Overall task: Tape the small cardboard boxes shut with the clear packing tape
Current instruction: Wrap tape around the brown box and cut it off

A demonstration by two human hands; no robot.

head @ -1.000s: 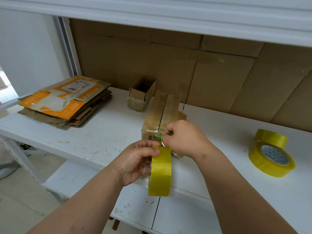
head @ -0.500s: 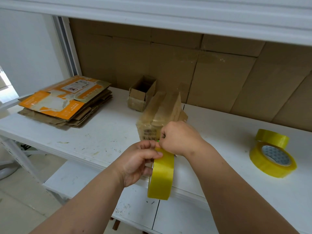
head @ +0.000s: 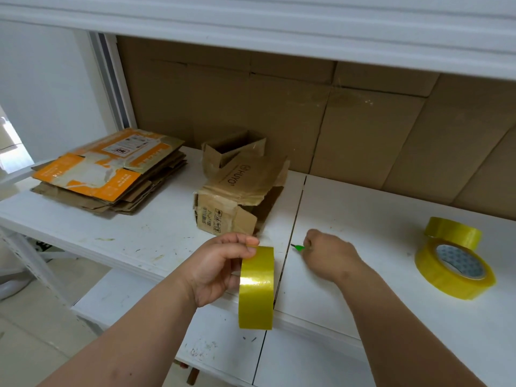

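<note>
Tape roll (head: 256, 286) is gripped upright in the left hand (head: 216, 270), near of the small box (head: 240, 191). A green-tipped tool (head: 298, 248) is pinched by the right hand (head: 329, 254) against the table (head: 363, 219). Before more tape is drawn, the loose near flap should probably be pressed flat.

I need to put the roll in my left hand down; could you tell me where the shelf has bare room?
Bare shelf lies between the taped box and the two spare rolls, beyond the right hand. Also between flattened cartons and box.
</note>
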